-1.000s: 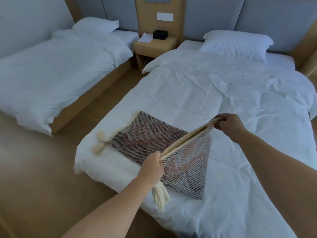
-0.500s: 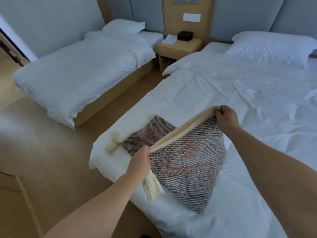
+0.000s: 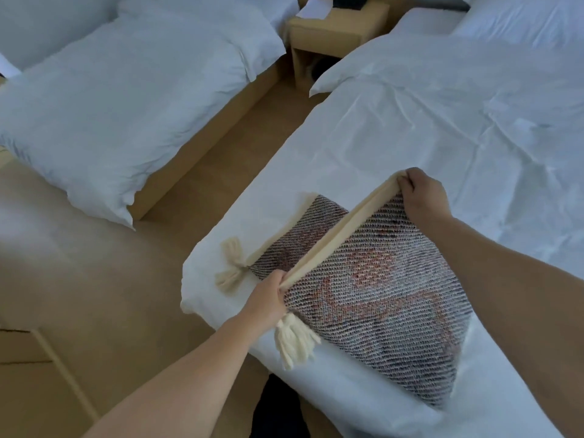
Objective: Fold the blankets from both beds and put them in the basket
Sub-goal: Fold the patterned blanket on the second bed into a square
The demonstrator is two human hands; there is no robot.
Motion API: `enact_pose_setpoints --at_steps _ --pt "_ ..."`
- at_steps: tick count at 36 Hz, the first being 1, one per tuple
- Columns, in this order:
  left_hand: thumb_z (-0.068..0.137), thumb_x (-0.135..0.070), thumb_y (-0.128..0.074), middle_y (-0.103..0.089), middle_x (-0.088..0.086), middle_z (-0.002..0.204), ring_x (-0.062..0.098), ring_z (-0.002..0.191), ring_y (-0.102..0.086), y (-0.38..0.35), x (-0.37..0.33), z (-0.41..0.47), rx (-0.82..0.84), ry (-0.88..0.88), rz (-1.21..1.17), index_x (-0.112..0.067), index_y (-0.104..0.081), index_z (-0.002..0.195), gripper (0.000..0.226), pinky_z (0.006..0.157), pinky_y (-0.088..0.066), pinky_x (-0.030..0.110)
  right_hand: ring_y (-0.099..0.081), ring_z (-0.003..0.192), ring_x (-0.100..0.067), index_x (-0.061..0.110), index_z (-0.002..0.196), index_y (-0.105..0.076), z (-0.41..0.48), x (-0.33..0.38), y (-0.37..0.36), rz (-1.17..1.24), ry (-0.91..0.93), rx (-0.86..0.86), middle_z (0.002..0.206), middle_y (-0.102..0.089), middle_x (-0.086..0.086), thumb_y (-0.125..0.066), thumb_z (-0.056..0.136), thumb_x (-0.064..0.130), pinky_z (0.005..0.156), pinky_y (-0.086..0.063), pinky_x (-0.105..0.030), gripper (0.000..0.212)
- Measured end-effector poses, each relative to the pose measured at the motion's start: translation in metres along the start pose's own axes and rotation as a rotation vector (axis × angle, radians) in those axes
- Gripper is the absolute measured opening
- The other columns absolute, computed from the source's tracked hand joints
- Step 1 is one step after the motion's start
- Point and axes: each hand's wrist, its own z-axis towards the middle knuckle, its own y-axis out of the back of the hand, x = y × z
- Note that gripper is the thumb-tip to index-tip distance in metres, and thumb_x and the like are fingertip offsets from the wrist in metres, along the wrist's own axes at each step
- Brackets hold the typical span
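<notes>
Left hand (image 3: 268, 300): nearer one, fingers curled round the near end of the cream edge, arm reaching in from low left
Blanket (image 3: 379, 298): folded, lying on the foot of the near bed (image 3: 410, 121)
Cream edge (image 3: 341, 229): lifted, stretched from near left to far right
Right hand (image 3: 423, 197): farther, gripping the far end, arm crossing above the blanket
Basket: not in view

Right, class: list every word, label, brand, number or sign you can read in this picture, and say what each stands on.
No text can be read here.
White sheet of paper on the light wooden bedside table: too small and blurred to show any writing.
Dark woven blanket with cream tassels: pattern only, no label in view.
</notes>
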Motion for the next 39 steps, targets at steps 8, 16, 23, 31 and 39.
enact_pose_setpoints --at_steps 8,16,23,31,39 --pt "0.098 -0.011 -0.041 -0.055 -0.003 0.077 0.012 0.059 -0.051 0.016 0.080 0.090 0.003 0.117 0.000 -0.020 -0.047 0.117 0.022 0.047 -0.037 0.025 -0.053 0.069 -0.030 0.011 0.099 -0.054 0.053 0.020 -0.115 -0.117 -0.071 0.063 0.081 -0.057 -0.012 -0.037 0.101 0.031 0.058 -0.042 -0.035 0.027" --pt "0.094 -0.007 -0.046 -0.059 -0.001 0.096 0.016 0.069 -0.058 0.010 0.140 0.162 0.063 0.114 0.142 -0.018 -0.036 0.136 0.044 0.055 -0.043 0.029 -0.050 0.072 -0.029 0.009 0.100 -0.054 0.102 0.005 -0.212 -0.254 -0.074 0.118 0.082 -0.055 -0.010 -0.037 0.100 0.031 0.058 -0.035 -0.033 0.028" --pt "0.101 -0.037 -0.037 -0.063 0.002 0.097 0.016 0.069 -0.061 -0.007 0.173 0.182 0.095 -0.020 0.176 -0.013 -0.044 0.131 0.039 0.060 -0.054 0.035 -0.047 0.072 -0.028 0.007 0.101 -0.053 0.130 0.004 -0.265 -0.373 -0.014 0.186 0.080 -0.053 -0.009 -0.035 0.101 0.030 0.061 -0.032 -0.033 0.029" --pt "0.102 -0.035 -0.029 -0.059 -0.004 0.087 0.013 0.061 -0.057 -0.018 0.194 0.195 0.047 -0.021 0.283 -0.015 -0.051 0.119 0.034 0.053 -0.049 0.033 -0.047 0.073 -0.028 0.007 0.108 -0.051 0.149 -0.006 -0.307 -0.534 0.017 0.250 0.092 -0.063 -0.016 -0.030 0.103 0.030 0.064 -0.036 -0.034 0.032" --pt "0.096 -0.030 -0.047 -0.061 -0.004 0.086 0.015 0.058 -0.054 -0.027 0.205 0.209 -0.093 -0.052 0.345 -0.014 -0.057 0.102 0.020 0.044 -0.036 0.024 -0.061 0.086 -0.035 0.007 0.110 -0.050 0.157 -0.027 -0.338 -0.686 0.044 0.223 0.100 -0.063 -0.015 -0.025 0.104 0.031 0.063 -0.036 -0.035 0.035"
